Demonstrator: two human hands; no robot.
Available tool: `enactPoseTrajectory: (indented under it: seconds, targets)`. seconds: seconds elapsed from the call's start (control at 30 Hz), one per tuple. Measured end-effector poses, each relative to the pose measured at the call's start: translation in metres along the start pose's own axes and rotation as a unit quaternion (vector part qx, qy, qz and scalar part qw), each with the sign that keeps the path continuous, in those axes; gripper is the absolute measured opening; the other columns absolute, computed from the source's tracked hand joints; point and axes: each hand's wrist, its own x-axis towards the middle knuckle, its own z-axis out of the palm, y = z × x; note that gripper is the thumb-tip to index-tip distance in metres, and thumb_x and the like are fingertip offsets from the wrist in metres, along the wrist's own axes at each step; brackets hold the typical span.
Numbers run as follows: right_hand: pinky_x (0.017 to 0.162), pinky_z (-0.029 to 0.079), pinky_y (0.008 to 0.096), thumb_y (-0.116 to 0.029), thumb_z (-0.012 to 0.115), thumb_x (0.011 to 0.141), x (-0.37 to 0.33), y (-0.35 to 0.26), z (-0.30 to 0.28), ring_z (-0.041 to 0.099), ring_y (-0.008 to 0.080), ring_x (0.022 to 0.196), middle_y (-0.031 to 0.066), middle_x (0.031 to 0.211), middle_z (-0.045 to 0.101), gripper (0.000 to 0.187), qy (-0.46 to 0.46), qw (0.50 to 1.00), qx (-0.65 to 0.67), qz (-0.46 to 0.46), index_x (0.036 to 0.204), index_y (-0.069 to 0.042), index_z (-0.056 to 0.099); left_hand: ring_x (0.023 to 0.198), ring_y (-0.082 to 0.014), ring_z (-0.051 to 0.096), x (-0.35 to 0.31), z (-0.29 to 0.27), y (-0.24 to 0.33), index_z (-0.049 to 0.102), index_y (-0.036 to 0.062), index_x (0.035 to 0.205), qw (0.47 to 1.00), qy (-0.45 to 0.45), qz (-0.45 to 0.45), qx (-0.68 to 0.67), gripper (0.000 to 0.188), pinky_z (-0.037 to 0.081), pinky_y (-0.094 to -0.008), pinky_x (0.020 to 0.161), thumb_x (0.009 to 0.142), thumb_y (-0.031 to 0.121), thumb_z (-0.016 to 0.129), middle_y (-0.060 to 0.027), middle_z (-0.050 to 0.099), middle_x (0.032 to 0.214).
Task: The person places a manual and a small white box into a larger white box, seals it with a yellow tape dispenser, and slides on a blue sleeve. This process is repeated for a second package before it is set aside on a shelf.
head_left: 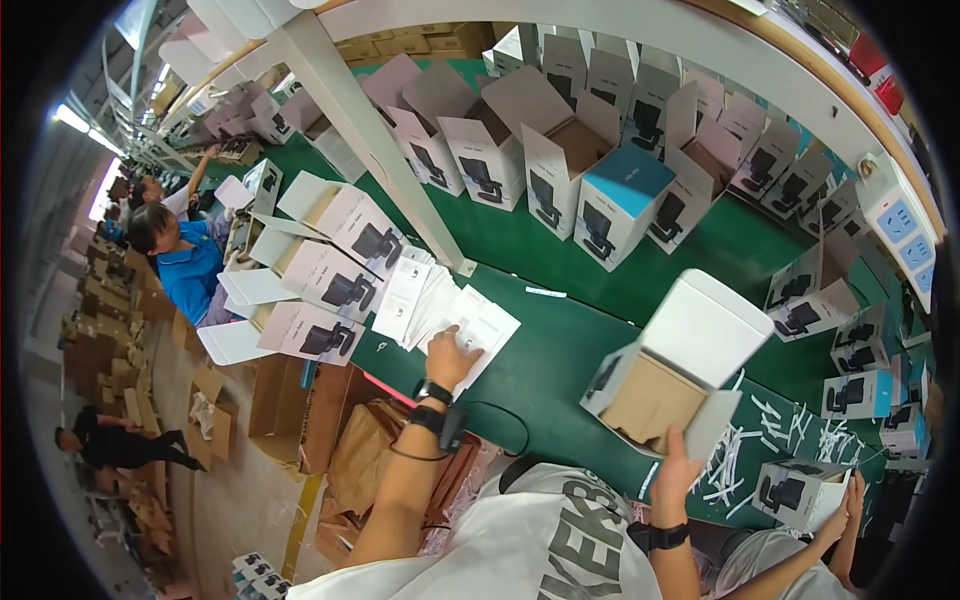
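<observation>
My left hand (452,358) has its fingers bent onto a white leaflet (487,322) beside a fanned pile of white leaflets (407,297). My right hand (677,478) grips the near edge of an open white box (703,325), whose large lid stands up at the back. Inside the box lies a brown cardboard insert (655,400). The fingers of that hand rest at the edge between the insert and the side flap (712,432). Both wrists wear dark bands, and a black cable runs from the left one.
Open printed boxes (345,285) stand left of the leaflets. More boxes (560,165) line the green table (560,345) behind a white post (375,130). White strips (725,470) lie at right, where a co-worker's hands (850,505) hold a box. Brown cartons (305,415) stand below left.
</observation>
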Motion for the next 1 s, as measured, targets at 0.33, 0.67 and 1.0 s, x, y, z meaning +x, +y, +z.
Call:
enactPoseTrajectory:
  seconds: [0.33,0.67,1.0]
  targets:
    - [0.084,0.049,0.0258,-0.005,0.069,0.097,-0.005,0.001,-0.081,0.061,0.0118,0.099,0.0087,0.130,0.066,0.049,-0.192,0.981,0.040,-0.006,0.144,-0.001,0.054,0.113,-0.0335,0.071,-0.011,-0.021,-0.014,0.062,-0.0014,0.132,0.942,-0.046,-0.140,-0.301,0.062,0.058,-0.0370,0.084,0.084,0.028,0.088,-0.0203,0.070,0.129]
    - [0.057,0.037,0.0183,-0.006,0.068,0.099,-0.004,0.073,-0.111,0.051,-0.0002,0.072,0.0021,0.109,0.073,0.035,-0.174,0.974,-0.015,0.146,0.133,-0.004,0.063,0.140,-0.0406,0.052,-0.059,-0.179,0.224,0.033,-0.0015,0.159,0.465,-0.204,0.178,-0.843,0.081,0.032,-0.0578,0.124,0.084,0.011,0.061,-0.0267,0.052,0.148]
    - [0.056,0.035,0.0189,-0.005,0.067,0.100,0.002,0.087,-0.132,0.049,0.0015,0.068,-0.0003,0.103,0.073,0.027,-0.138,0.983,0.003,0.122,0.127,-0.003,0.065,0.144,-0.0441,0.045,-0.041,-0.129,0.236,0.036,0.0073,0.159,0.839,-0.001,0.442,-0.316,0.080,0.034,-0.0573,0.119,0.085,0.001,0.064,-0.0250,0.045,0.155]
